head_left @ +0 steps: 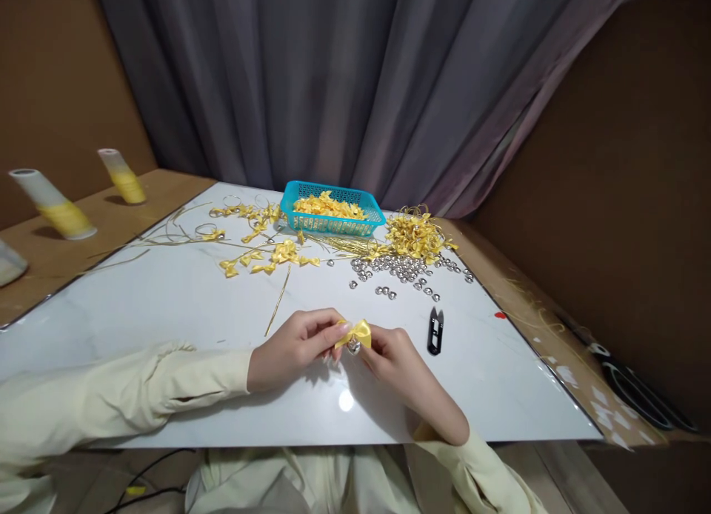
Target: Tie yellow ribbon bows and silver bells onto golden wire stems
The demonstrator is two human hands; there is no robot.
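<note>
My left hand [294, 347] and my right hand [397, 362] meet over the near middle of the white table [167, 314]. Both pinch a small yellow ribbon bow [360, 332] between their fingertips. A small silver bell [353, 346] hangs just under the bow, between the two hands. Pale yellow sleeves cover both of my arms.
A blue basket [332, 219] of yellow bows stands at the back. Loose bows [272, 255], gold threads [278, 301] and a bow pile [415, 236] lie around it. Silver bells [400, 269] are scattered at the centre right. Black thread snips [435, 331] lie right of my hands. Ribbon spools [52, 203] stand at the left.
</note>
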